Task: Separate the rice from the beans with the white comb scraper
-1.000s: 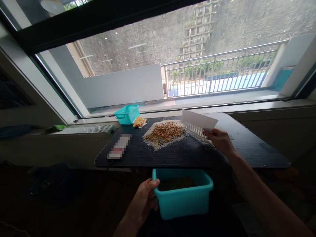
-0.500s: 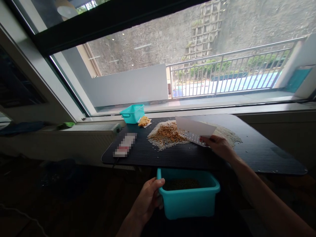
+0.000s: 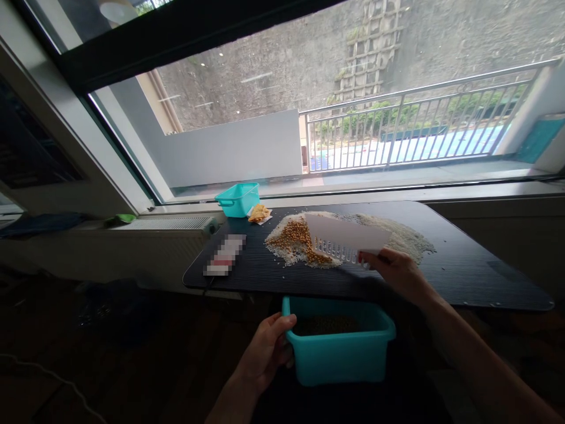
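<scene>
The right hand (image 3: 395,270), right of the middle of the frame, is pinching one end of a flat white sheet with a row of long slots along its lower edge (image 3: 348,231). One second ago the sheet stood up higher, at the right end of the heap of round golden-yellow beans (image 3: 293,234) and small white grains (image 3: 282,257). Now it has come down and gone further left, and it covers the heap's right side. The beans have changed shape too. They sat in a round patch before, and now some trail down toward the slots. I cannot tell if the sheet touches the desk.

More pale grains (image 3: 399,232) lie spread out to the right of the sheet. They were mostly hidden behind the sheet and the hand before, and now they show well. All this is on the black desk (image 3: 477,265) in the middle of the frame.

The left hand (image 3: 271,347), at the bottom middle, has not let go. It grips the left side of a turquoise plastic box (image 3: 339,360), with its thumb over the rim, just as before. Dark little grains (image 3: 329,323) are in the box. The whole view has swung a bit, so things sit slightly more to the right.
</scene>
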Tool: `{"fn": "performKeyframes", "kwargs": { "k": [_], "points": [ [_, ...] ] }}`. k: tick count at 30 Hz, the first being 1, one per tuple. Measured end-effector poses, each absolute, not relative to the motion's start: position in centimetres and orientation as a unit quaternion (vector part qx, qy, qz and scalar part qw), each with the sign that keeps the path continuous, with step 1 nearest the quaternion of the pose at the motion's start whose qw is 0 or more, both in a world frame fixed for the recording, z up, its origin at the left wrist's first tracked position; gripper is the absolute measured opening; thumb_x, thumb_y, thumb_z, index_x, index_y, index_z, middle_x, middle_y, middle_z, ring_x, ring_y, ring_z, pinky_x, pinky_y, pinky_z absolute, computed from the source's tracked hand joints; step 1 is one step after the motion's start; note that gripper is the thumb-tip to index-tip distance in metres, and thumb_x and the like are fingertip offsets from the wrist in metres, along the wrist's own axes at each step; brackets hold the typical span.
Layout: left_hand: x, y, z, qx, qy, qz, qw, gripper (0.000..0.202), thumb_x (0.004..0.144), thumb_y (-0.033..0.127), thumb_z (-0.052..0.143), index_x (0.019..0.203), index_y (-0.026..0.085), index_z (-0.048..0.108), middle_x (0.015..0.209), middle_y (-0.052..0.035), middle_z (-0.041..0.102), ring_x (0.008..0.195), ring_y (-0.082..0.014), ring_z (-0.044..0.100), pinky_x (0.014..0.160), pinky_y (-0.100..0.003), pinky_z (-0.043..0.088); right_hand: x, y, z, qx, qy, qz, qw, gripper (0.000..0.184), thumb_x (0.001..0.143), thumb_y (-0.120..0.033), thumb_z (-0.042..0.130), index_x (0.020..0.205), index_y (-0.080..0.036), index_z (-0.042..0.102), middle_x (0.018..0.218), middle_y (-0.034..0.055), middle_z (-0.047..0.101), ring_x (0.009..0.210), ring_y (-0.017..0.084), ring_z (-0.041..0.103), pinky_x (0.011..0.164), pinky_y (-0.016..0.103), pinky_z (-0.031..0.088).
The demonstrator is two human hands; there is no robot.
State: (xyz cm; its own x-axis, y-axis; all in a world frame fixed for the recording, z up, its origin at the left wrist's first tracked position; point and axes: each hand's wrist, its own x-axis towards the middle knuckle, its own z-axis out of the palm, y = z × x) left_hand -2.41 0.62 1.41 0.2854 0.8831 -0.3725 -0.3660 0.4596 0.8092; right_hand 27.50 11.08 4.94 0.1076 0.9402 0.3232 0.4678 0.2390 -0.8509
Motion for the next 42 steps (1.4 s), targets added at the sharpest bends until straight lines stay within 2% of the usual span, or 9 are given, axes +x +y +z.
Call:
{"fn": "performKeyframes", "kwargs": {
  "k": [6, 11, 19, 23, 26, 31, 37, 42],
  "points": [
    [-2.3, 0.4, 1.4, 0.303, 0.424, 0.427, 0.739, 0.053, 0.068, 0.051, 0.085, 0.061, 0.022, 0.041, 0.047, 0.0110, 0.035, 0.040, -0.0053, 0.033, 0.042, -0.021, 0.031, 28.4, 10.2, 4.9, -0.571, -0.585, 0.251, 0.518, 0.035, 0.072, -0.057, 0.070, 0.071, -0.022, 0.076, 0.065, 0.0023, 0.072, 0.060, 0.018, 0.065, 0.060, 0.030, 0.055],
    [-2.1, 0.3, 1.8, 0.300, 0.429, 0.427, 0.737, 0.055, 0.063, 0.053, 0.086, 0.060, 0.022, 0.040, 0.045, 0.0114, 0.035, 0.038, -0.0048, 0.031, 0.041, -0.021, 0.030, 28.4, 9.1, 4.5, -0.579, -0.590, 0.246, 0.507, 0.038, 0.071, -0.060, 0.070, 0.069, -0.022, 0.075, 0.066, 0.0024, 0.072, 0.062, 0.018, 0.065, 0.059, 0.030, 0.052],
    [-1.5, 0.3, 2.1, 0.306, 0.441, 0.435, 0.723, 0.060, 0.056, 0.058, 0.088, 0.057, 0.022, 0.040, 0.042, 0.0117, 0.033, 0.036, -0.0045, 0.030, 0.038, -0.020, 0.030, 29.4, 7.9, 3.7, -0.610, -0.528, 0.208, 0.553, 0.032, 0.077, -0.058, 0.070, 0.075, -0.026, 0.076, 0.068, 0.0000, 0.073, 0.065, 0.019, 0.068, 0.056, 0.029, 0.056],
    [-1.3, 0.3, 2.4, 0.316, 0.441, 0.432, 0.720, 0.059, 0.055, 0.059, 0.087, 0.058, 0.022, 0.041, 0.043, 0.0113, 0.034, 0.036, -0.0046, 0.031, 0.038, -0.020, 0.030, 28.6, 8.1, 4.4, -0.589, -0.461, 0.276, 0.603, 0.032, 0.081, -0.057, 0.069, 0.087, -0.026, 0.073, 0.076, 0.0015, 0.075, 0.067, 0.021, 0.072, 0.048, 0.031, 0.060],
    [-1.1, 0.2, 2.5, 0.315, 0.446, 0.434, 0.716, 0.059, 0.055, 0.059, 0.087, 0.058, 0.022, 0.042, 0.043, 0.0115, 0.034, 0.036, -0.0046, 0.032, 0.038, -0.020, 0.030, 27.7, 8.8, 5.1, -0.560, -0.449, 0.313, 0.622, 0.035, 0.078, -0.058, 0.072, 0.091, -0.025, 0.070, 0.080, 0.0020, 0.075, 0.072, 0.022, 0.074, 0.045, 0.030, 0.062],
    [-1.1, 0.1, 2.1, 0.317, 0.446, 0.435, 0.715, 0.058, 0.057, 0.058, 0.087, 0.059, 0.021, 0.042, 0.043, 0.0114, 0.035, 0.035, -0.0045, 0.032, 0.037, -0.020, 0.031, 27.6, 9.5, 4.9, -0.532, -0.462, 0.335, 0.625, 0.047, 0.071, -0.065, 0.077, 0.093, -0.024, 0.069, 0.078, 0.0004, 0.074, 0.075, 0.021, 0.075, 0.054, 0.031, 0.066],
    [-1.3, 0.2, 1.2, 0.330, 0.433, 0.426, 0.722, 0.052, 0.067, 0.054, 0.084, 0.061, 0.021, 0.044, 0.045, 0.0105, 0.038, 0.036, -0.0053, 0.036, 0.039, -0.020, 0.036, 27.9, 9.0, 4.6, -0.537, -0.491, 0.328, 0.602, 0.043, 0.074, -0.063, 0.075, 0.090, -0.023, 0.069, 0.079, 0.0001, 0.073, 0.074, 0.020, 0.074, 0.051, 0.027, 0.064],
    [-1.2, 0.2, 1.1, 0.340, 0.436, 0.430, 0.714, 0.051, 0.068, 0.054, 0.083, 0.061, 0.021, 0.044, 0.044, 0.0108, 0.037, 0.035, -0.0054, 0.036, 0.038, -0.020, 0.035, 27.9, 8.9, 4.8, -0.535, -0.486, 0.335, 0.604, 0.044, 0.073, -0.062, 0.076, 0.092, -0.023, 0.070, 0.081, 0.0005, 0.072, 0.072, 0.018, 0.072, 0.049, 0.025, 0.063]
  ]
}}
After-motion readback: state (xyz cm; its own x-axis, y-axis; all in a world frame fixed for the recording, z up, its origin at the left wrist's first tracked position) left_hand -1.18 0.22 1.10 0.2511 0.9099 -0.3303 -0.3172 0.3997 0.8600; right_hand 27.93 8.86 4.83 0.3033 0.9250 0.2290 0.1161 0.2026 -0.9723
